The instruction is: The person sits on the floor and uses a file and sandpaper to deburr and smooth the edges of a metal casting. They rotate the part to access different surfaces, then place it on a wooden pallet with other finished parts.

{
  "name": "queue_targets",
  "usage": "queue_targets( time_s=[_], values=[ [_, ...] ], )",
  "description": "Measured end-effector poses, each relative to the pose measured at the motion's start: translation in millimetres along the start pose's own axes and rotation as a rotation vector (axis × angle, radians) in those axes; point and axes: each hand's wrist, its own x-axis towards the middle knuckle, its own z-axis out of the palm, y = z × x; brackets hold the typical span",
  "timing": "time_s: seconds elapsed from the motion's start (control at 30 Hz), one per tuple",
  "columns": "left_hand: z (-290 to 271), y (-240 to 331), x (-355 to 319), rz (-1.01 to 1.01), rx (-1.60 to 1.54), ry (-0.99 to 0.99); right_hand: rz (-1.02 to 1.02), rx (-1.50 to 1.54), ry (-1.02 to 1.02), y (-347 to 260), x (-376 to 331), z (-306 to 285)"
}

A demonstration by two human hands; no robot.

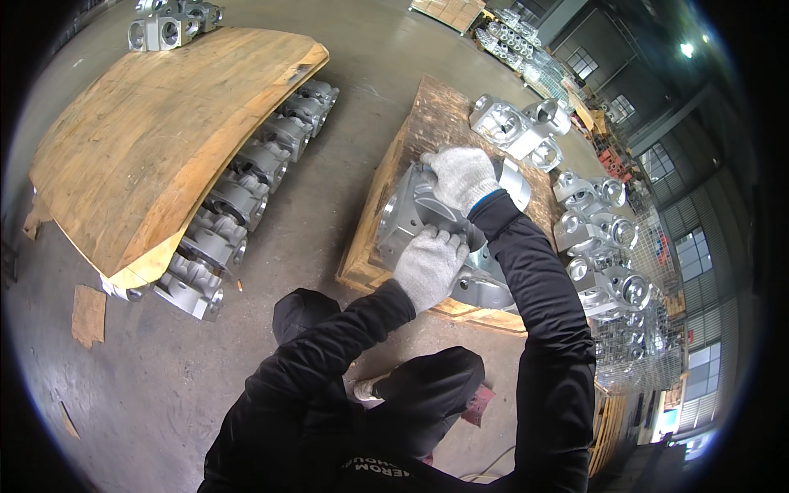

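Both left hand [429,261] and right hand [463,177] touch the casting [423,212], at six and one o'clock; whether gripping, I cannot tell.

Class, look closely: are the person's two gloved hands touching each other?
Apart. The head view shows grey metal of the casting in the gap between the left hand and the right hand.

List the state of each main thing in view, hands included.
Left hand: gloved, fingers curled against the near casting
Right hand: gloved, on the same casting
Near casting: on the wooden box, under both hands
Far casting: on the box, not held
Plywood sheet: lying over a row of castings
Lamp: lit
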Motion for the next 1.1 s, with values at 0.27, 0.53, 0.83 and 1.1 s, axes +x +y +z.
queue_targets(
  time_s=[0.27, 0.53, 0.83, 1.1],
  values=[
    [0.0, -1.6, -1.2, 0.009, -0.018, 0.060, -0.012, -0.031, -0.026, 2.1, 2.1, 2.8],
    [-4.3, 19.5, 5.0, -0.063, 0.171, -0.008, -0.135, -0.146, -0.104, -2.5, 27.2, -11.3],
    [9.4, 9.5, 1.5, -0.006, -0.027, 0.050, -0.265, -0.182, -0.196, -22.2, 21.6, -35.9],
    [5.8, 7.6, -1.9, -0.005, -0.111, 0.024, -0.313, -0.172, -0.243, -50.4, -3.2, -58.4]
  ],
)
